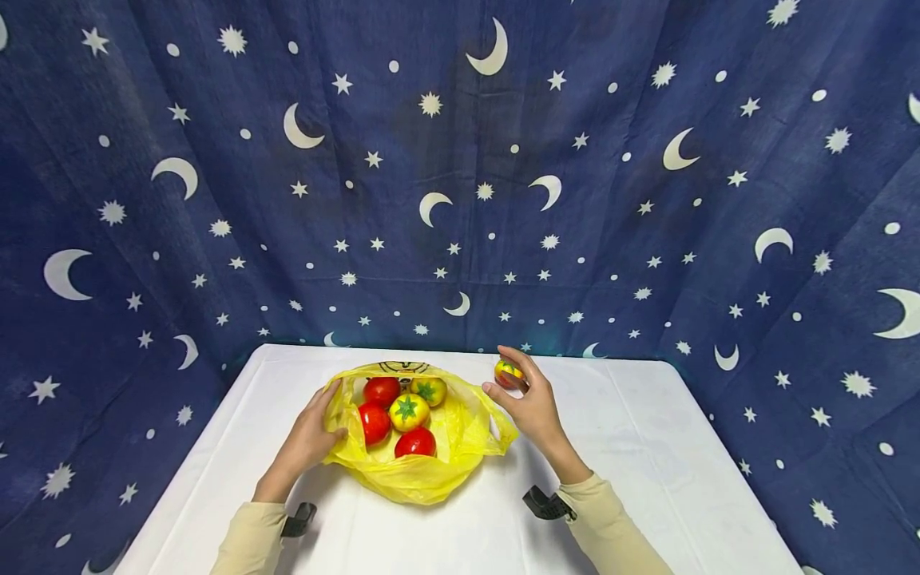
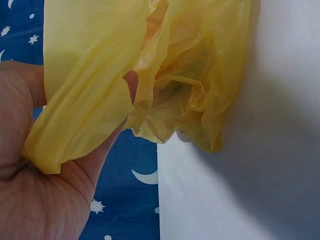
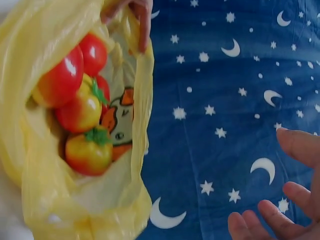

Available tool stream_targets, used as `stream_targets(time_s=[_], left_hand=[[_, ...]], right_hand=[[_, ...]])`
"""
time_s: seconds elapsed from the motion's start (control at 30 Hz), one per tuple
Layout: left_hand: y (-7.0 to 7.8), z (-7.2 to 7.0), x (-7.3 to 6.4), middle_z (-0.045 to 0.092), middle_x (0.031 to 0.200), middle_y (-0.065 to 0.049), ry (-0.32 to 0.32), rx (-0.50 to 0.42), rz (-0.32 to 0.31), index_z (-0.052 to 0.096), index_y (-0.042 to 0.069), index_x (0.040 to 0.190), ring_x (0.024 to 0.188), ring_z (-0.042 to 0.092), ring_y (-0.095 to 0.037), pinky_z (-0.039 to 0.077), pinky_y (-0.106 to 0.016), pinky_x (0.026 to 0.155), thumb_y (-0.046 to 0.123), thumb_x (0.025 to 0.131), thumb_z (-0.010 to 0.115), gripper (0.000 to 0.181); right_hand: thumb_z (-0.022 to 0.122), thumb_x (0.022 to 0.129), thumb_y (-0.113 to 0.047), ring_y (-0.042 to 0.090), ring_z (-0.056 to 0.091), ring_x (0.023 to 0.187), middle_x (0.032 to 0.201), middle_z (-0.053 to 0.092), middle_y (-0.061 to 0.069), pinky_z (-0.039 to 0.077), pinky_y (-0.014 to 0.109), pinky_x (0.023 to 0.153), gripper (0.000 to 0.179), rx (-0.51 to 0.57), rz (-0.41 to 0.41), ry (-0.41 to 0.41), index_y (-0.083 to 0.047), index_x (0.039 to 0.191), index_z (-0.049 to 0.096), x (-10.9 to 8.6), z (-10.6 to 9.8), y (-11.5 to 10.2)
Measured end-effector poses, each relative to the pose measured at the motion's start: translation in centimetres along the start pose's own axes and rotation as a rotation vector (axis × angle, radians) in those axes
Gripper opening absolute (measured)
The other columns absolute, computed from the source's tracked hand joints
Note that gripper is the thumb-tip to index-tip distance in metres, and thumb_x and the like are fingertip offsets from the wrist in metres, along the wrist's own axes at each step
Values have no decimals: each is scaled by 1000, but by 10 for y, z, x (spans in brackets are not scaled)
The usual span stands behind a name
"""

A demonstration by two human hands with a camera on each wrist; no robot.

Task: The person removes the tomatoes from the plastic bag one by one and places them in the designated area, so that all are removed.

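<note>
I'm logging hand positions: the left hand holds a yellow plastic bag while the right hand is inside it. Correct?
No: the right hand is outside the yellow plastic bag, by a round red-and-yellow fruit, as the head view shows; the left hand holds the bag.

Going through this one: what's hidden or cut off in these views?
Head: part of the lone tomato, behind the right hand.
Left wrist: part of the left hand, behind the yellow bag; bagged tomatoes, veiled by it.
Right wrist: part of the right hand, beyond the right edge.
</note>
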State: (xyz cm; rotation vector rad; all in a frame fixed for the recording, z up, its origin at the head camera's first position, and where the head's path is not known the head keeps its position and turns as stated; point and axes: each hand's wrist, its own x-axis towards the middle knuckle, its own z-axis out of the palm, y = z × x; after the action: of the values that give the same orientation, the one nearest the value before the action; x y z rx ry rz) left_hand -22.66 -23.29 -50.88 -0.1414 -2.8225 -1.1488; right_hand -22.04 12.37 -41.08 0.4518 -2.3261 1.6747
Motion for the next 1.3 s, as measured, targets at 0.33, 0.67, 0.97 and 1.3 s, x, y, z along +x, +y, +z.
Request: stream_targets(time_s=[0.33,0.67,0.97,1.3], left_hand=[[1,0,2,30,155,-25,-28,7,-32,25,4,155,141,31,-49,26,-61,116,-4,79,68,88],[1,0,1,30,155,-26,-21,12,-24,25,3,154,141,32,-50,26,-62,115,-3,79,68,87],[0,0,0,30,155,-25,-16,9,-20,25,4,155,140,32,-50,27,-62,116,-4,79,68,87],[1,0,0,29,156,-24,-19,-4,-28,24,4,155,141,32,-49,26,-60,116,-4,79,68,88]], right_hand=[[75,83,-5,39,52,131,141,53,17,49,47,104,60,130,27,-82,-6,138,52,-9,29,34],[77,83,-9,36,53,131,142,52,16,49,50,103,59,158,119,-189,-10,137,53,-24,58,46],[73,85,-6,47,49,130,143,48,26,45,59,103,58,159,155,-268,-1,138,50,-31,74,39],[79,83,-20,40,53,127,141,53,17,52,48,100,63,125,189,-273,-7,138,52,-32,100,81]])
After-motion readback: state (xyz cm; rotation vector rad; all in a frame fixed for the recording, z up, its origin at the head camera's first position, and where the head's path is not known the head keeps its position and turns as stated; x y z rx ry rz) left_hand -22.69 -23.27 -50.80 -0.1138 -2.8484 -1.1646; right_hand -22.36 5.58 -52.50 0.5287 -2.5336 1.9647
